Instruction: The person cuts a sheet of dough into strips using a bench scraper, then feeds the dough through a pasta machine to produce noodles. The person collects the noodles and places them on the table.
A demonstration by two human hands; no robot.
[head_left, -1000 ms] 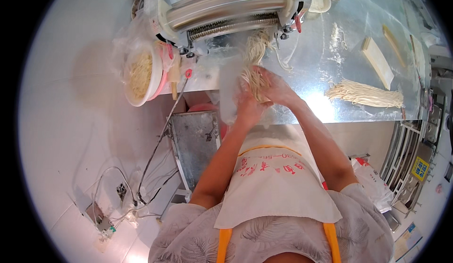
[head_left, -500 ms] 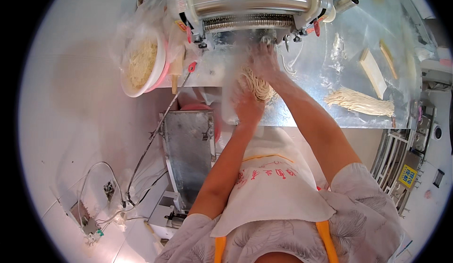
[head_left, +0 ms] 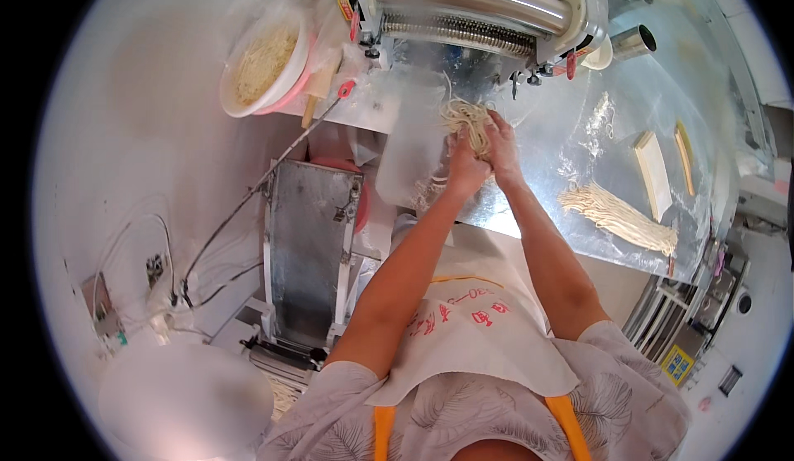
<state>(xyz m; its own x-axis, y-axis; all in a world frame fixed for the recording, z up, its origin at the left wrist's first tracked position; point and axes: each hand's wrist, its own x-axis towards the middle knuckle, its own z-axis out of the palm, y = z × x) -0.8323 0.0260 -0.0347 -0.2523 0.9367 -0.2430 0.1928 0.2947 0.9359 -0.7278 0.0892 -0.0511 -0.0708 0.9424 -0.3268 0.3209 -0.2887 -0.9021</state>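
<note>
A loose bunch of raw noodles (head_left: 468, 122) is held between my two hands over the metal work table (head_left: 542, 143). My left hand (head_left: 468, 169) grips it from the left and near side, and my right hand (head_left: 502, 143) closes around its right side. Strands hang out past the fingers at the far end. Just beyond stands a noodle machine (head_left: 471, 2) with a smooth steel roller and a row of grooved cutting rollers (head_left: 459, 31). More noodle bits lie beside my left wrist, partly hidden by it.
Rightward lie a straight noodle bundle (head_left: 620, 219), a pale flat slab (head_left: 653, 176) and a thin stick (head_left: 685, 159). A metal cylinder (head_left: 635, 42) stands by the machine. Leftward are a bowl (head_left: 231, 90) of yellowish crumbs, a rolling pin (head_left: 319, 93) and a red-looped rod (head_left: 263, 181).
My right hand has come back from under the machine's rollers to meet my left hand, and both now hold the noodles. The view has turned, and a pale round shape shows at lower left.
</note>
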